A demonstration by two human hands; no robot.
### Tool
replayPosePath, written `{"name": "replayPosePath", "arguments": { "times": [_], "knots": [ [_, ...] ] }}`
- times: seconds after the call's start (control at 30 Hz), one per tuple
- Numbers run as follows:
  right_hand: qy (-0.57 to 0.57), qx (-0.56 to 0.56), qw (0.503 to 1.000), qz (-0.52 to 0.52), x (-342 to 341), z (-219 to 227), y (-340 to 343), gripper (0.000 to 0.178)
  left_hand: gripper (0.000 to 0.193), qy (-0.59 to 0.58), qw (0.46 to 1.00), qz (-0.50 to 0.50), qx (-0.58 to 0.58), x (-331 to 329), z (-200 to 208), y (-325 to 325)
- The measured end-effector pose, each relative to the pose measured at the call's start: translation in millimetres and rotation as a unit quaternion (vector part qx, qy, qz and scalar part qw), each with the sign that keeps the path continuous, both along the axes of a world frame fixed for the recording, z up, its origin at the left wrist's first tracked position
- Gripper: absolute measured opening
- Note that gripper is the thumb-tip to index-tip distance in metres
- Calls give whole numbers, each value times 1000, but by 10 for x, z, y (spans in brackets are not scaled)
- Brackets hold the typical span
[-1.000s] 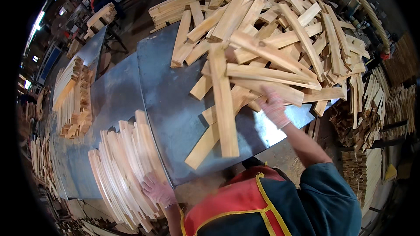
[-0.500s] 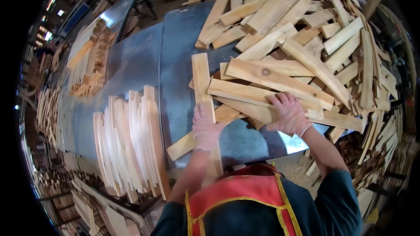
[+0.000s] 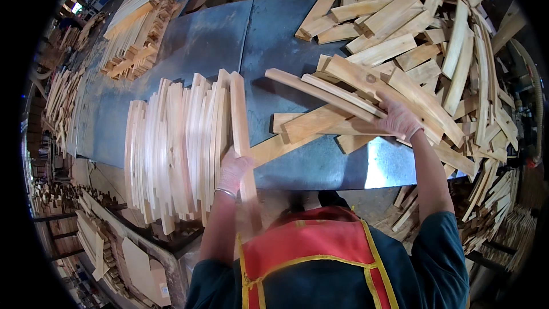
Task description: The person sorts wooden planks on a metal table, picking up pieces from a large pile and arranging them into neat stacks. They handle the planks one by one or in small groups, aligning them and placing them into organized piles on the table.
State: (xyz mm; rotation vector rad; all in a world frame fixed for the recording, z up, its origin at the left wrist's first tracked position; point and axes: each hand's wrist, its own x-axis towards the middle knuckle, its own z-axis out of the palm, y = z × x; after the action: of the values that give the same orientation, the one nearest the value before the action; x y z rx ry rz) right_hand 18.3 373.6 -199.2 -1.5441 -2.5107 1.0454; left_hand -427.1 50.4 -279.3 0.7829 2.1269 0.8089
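Observation:
My left hand (image 3: 233,170), in a thin pale glove, is closed around a wooden board (image 3: 241,114). The board stands on edge at the right end of a row of boards (image 3: 171,149) lined up side by side. A narrow gap shows between its far end and the row. My right hand (image 3: 398,119), gloved too, grips the near right end of a wooden slat (image 3: 320,96), which is tipped on edge with its far end pointing left. A second thin slat (image 3: 343,95) lies right alongside it; whether my fingers hold that one too I cannot tell.
A large jumbled heap of boards (image 3: 394,17) covers the right of the metal table (image 3: 194,40). Loose boards (image 3: 311,123) lie crossed in front of it. Another stack (image 3: 140,26) stands at the far left. More wood sits on racks (image 3: 94,240) at lower left.
My left hand has carried its board left, up to the row. My right hand has shifted slightly right, and the slat in it has turned onto its edge. The view has shifted.

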Motion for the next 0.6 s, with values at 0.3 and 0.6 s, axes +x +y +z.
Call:
{"name": "replayPosePath", "arguments": {
  "times": [0.3,0.6],
  "knots": [
    [-118,191,974,3,-144,22,-423,55,68,574,807,-126,-58,45,346,134],
    [60,-164,984,42,-285,-64,-1720,72,98,416,859,-289,-76,296,-382,52]
  ]
}}
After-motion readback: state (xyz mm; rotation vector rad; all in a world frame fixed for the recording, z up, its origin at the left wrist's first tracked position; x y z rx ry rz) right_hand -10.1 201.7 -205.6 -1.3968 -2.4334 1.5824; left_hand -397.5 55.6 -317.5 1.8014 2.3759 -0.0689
